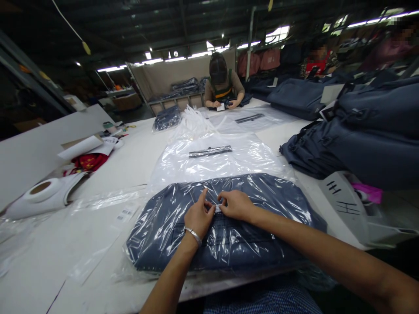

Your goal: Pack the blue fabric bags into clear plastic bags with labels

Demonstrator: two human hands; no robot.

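A dark blue bag (255,242) in clear plastic wrap lies flat in front of me at the table's near edge. Over its middle, my left hand (198,216) and my right hand (236,204) meet. Thumb and fingers of both hands pinch a small white label (217,208), one hand at each side of it. The left index finger sticks up. Whether the label touches the plastic, I cannot tell. Beyond the bag lie clear plastic bags (212,168) with a dark printed strip.
Dark blue bags (369,126) are piled at the right, beside a grey bin (343,205) with pen marks. A label sheet (126,213) and a white roll (44,191) lie left. Across the table (131,144) a person (224,85) handles a white card.
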